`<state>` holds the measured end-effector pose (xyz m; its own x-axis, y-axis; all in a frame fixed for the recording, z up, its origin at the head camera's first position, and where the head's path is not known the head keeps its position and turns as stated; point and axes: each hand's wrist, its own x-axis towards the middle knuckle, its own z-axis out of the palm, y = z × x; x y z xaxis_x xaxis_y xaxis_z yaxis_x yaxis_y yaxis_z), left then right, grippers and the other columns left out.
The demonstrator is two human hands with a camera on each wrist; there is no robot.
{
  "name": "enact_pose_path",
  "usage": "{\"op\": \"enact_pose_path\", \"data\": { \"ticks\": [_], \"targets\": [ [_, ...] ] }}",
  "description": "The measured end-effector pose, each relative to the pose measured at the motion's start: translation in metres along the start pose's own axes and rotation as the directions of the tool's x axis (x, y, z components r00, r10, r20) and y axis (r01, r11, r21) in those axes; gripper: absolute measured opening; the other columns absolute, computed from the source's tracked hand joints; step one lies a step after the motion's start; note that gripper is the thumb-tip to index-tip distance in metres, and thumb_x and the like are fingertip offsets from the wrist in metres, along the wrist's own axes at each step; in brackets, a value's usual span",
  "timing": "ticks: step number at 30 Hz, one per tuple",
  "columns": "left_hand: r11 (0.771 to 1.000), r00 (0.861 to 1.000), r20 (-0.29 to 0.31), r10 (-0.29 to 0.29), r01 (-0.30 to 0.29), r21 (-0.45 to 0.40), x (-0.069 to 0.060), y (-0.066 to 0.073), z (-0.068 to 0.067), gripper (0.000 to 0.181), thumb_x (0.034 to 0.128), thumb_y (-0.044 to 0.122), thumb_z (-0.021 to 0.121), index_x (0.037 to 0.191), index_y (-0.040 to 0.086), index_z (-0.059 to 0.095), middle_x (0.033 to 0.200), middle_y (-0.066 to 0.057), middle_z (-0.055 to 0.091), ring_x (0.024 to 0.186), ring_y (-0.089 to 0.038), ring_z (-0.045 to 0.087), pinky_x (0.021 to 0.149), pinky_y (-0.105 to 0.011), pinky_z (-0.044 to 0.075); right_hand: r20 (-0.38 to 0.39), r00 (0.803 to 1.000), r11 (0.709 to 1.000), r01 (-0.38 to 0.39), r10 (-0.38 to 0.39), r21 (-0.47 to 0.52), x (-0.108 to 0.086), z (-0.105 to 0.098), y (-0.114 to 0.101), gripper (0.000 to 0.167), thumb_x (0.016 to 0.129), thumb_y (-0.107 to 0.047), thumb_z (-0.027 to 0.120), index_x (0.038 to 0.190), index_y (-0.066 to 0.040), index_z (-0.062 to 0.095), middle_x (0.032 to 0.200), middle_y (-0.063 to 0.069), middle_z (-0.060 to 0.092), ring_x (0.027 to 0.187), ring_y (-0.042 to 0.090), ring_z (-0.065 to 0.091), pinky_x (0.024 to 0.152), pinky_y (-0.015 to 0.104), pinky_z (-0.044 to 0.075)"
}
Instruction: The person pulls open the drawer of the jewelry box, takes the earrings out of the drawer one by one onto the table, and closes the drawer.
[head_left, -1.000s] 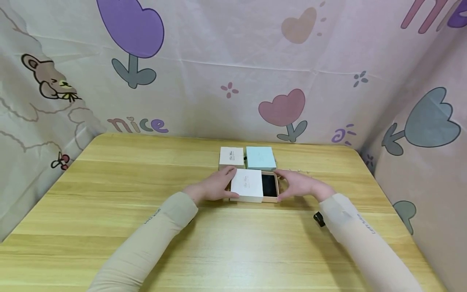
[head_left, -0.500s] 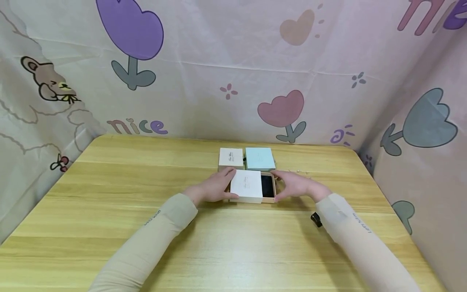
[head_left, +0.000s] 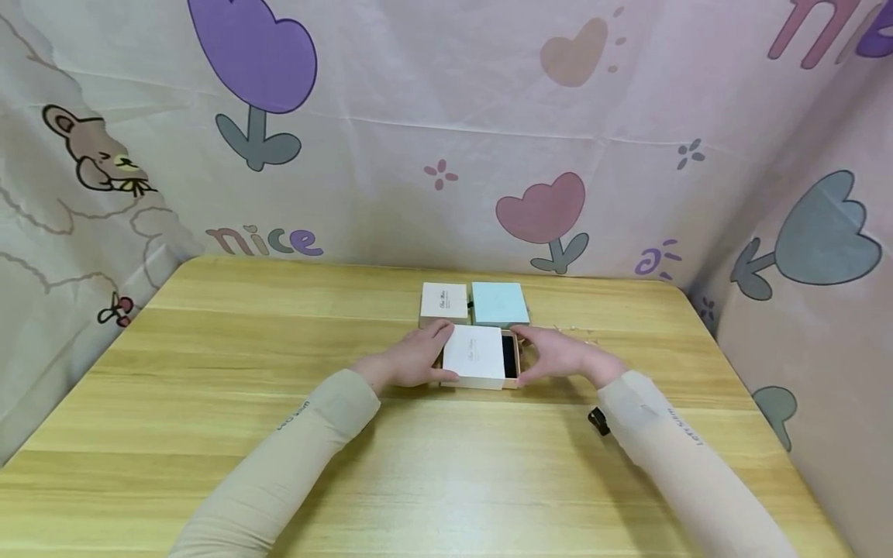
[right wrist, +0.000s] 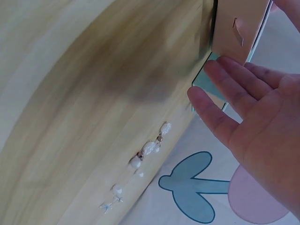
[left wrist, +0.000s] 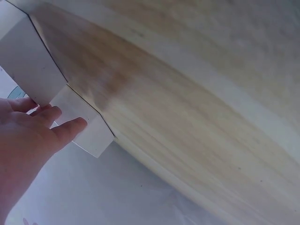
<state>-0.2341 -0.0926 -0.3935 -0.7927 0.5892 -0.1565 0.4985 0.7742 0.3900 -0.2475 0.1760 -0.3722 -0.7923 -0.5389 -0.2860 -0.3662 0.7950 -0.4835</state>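
A white drawer box lies on the table, its inner tray with a black insert partly out to the right. The left hand grips the outer sleeve at its left end, thumb on the near side and fingers on the far side. At the other end, the right hand holds the tray between thumb and index finger. In the right wrist view, a slit shows in the pinkish end of the tray, while the other fingers extend below it. The left wrist view shows fingertips against white box sides.
Behind the held box stand a pale box with printed lettering and a light blue box. Small pearl and star earrings lie to the right. A patterned cloth hangs behind the wooden table.
The right hand has moved left, sliding the tray further into the sleeve. Less of the black insert shows. The left hand has kept its hold on the sleeve.
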Motion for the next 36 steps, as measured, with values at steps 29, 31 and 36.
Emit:
{"op": "enact_pose_path", "data": {
  "ticks": [29, 31, 36],
  "targets": [
    [0.999, 0.999, 0.036, -0.039, 0.038, 0.009, 0.001, 0.012, 0.001, 0.091, 0.088, 0.052, 0.055, 0.15, 0.001, 0.011, 0.157, -0.014, 0.012, 0.144, -0.027, 0.018, 0.116, -0.052, 0.016, -0.039, 0.998, 0.998, 0.055, -0.057, -0.039, 0.003, 0.013, -0.016, 0.079, 0.072, -0.024, 0.08, 0.134, -0.002, 0.037, 0.122, 0.015, 0.06, 0.11, 0.023, 0.058, 0.096, 0.041, 0.045],
    [0.999, 0.998, 0.037, -0.041, 0.041, 0.013, 0.002, 0.012, 0.001, 0.091, 0.0881, 0.052, 0.055, 0.15, 0.001, 0.011, 0.157, -0.014, 0.011, 0.144, -0.027, 0.017, 0.116, -0.052, 0.016, -0.043, 0.998, 0.998, 0.05, -0.052, -0.047, 0.002, 0.013, -0.017, 0.079, 0.073, -0.026, 0.08, 0.135, -0.003, 0.037, 0.122, 0.014, 0.06, 0.11, 0.023, 0.058, 0.096, 0.041, 0.046],
    [0.998, 0.999, 0.041, -0.035, 0.032, 0.054, 0.003, 0.013, 0.002, 0.088, 0.0904, 0.053, 0.05, 0.15, 0.003, 0.009, 0.158, -0.013, 0.006, 0.146, -0.025, 0.011, 0.116, -0.052, 0.015, -0.055, 0.998, 0.999, 0.025, -0.028, -0.046, 0.0, 0.012, -0.016, 0.079, 0.073, -0.026, 0.08, 0.136, -0.004, 0.037, 0.123, 0.015, 0.059, 0.11, 0.024, 0.058, 0.097, 0.041, 0.045]
  ]
}}
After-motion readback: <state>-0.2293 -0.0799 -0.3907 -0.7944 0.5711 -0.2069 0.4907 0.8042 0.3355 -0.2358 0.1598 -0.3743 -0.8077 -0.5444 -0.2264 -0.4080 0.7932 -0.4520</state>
